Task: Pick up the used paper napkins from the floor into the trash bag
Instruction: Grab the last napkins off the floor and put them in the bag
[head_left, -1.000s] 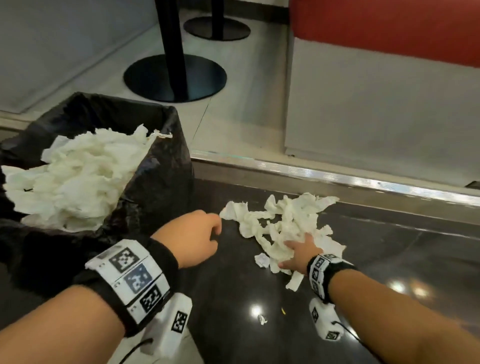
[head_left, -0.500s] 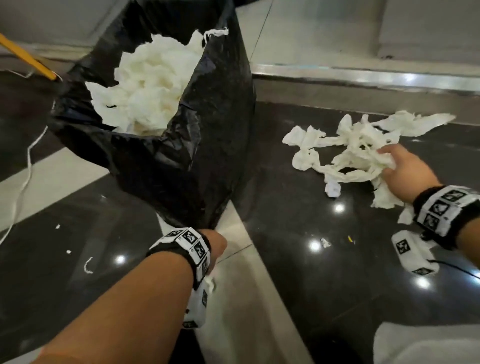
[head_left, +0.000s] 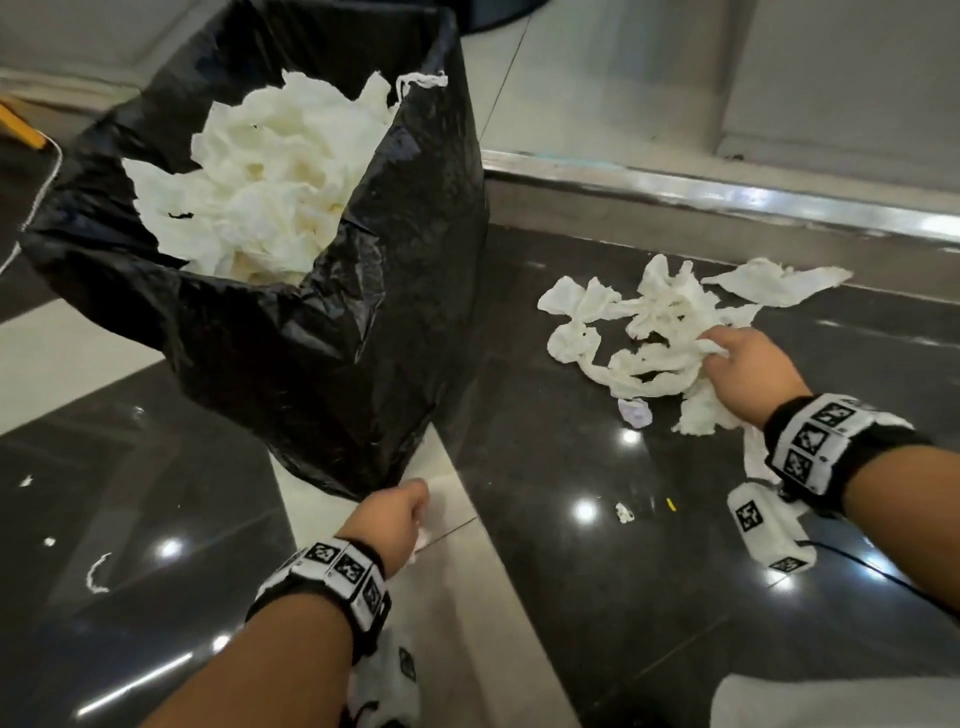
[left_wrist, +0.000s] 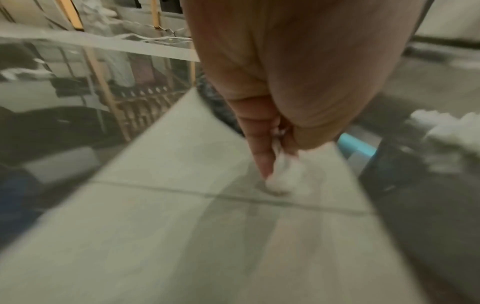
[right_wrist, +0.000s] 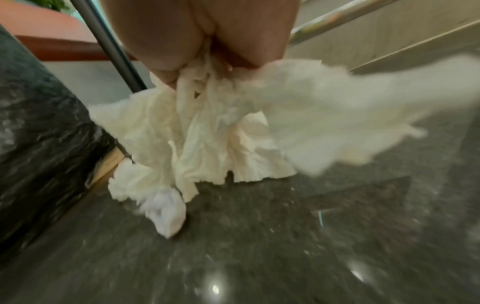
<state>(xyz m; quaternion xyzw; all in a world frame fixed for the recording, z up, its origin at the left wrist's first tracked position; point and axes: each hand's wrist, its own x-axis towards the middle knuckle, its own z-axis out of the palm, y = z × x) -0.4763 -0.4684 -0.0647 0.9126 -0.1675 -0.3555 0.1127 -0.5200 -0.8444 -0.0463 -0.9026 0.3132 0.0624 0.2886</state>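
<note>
Black plastic trash bag (head_left: 291, 332) stands heaped with white crumpled paper. Pile of white crumpled paper napkins (head_left: 660, 332) on dark floor: right hand (head_left: 748, 374) clutches a bunch (loose tails may drop). Left hand (head_left: 389, 514) pinches small white scrap (left_wrist: 283, 176).

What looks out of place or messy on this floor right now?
Small white scraps lie apart on the dark tiles left of the trash bag, away from the napkin pile the right hand grips. One napkin strip hangs over the bag's rim.
</note>
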